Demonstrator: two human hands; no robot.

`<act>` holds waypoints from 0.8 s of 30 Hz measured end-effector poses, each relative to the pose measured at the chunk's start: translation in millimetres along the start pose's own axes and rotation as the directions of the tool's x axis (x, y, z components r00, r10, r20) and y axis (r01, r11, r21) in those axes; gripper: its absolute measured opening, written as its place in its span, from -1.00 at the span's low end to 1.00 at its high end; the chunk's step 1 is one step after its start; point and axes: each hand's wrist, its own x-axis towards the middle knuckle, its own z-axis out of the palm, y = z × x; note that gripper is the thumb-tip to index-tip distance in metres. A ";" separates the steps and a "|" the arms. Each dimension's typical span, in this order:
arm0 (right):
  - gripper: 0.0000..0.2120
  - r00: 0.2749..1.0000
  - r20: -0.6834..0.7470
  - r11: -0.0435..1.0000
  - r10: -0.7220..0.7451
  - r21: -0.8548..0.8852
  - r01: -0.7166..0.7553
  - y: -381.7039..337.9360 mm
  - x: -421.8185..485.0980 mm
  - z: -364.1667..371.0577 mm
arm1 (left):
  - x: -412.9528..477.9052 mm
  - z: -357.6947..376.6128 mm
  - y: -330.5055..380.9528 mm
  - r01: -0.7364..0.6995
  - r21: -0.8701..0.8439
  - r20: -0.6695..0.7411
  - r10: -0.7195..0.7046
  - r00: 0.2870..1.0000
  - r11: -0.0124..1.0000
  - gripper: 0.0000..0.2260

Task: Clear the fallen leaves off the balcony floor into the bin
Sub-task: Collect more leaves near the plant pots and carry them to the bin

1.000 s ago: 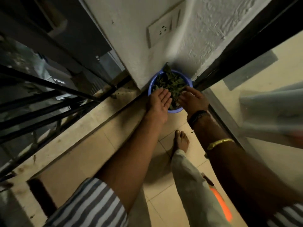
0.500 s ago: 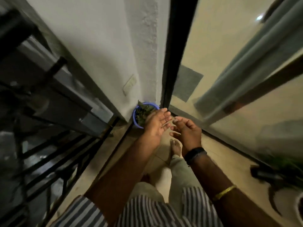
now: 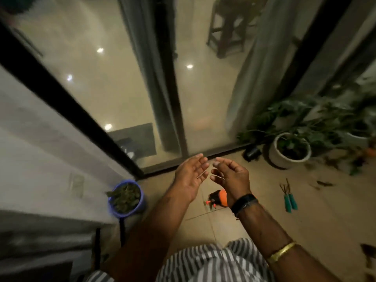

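Both hands hang in the air above the tiled balcony floor (image 3: 325, 231), palms turned toward each other, close but apart. The left hand (image 3: 190, 176) has its fingers straight and holds nothing; the right hand (image 3: 231, 176) is loosely cupped and also holds nothing. The blue bin (image 3: 140, 202), heaped with leaves (image 3: 125, 197), stands against the wall down and to the left of the left hand, well apart from it. More fallen leaves (image 3: 323, 183) lie scattered on the floor far right of the right hand, near a white plant pot (image 3: 276, 157)
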 end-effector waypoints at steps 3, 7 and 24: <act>-0.89 0.988 -0.142 0.995 -0.054 0.079 0.065 -29.0 4.9 -65.0 | 9.1 61.5 -34.7 0.064 0.115 0.081 -0.073 0.994 0.991 -0.85; -0.90 0.946 -0.311 0.979 -0.095 0.143 0.146 -66.6 11.9 -162.2 | 14.4 149.1 -90.1 0.126 0.227 0.181 -0.169 0.969 0.966 -0.84; -0.88 0.435 -0.895 0.790 0.099 0.336 0.512 -131.4 -20.9 -489.0 | -0.9 450.8 -356.6 0.228 0.828 0.267 -0.718 0.642 0.512 -0.89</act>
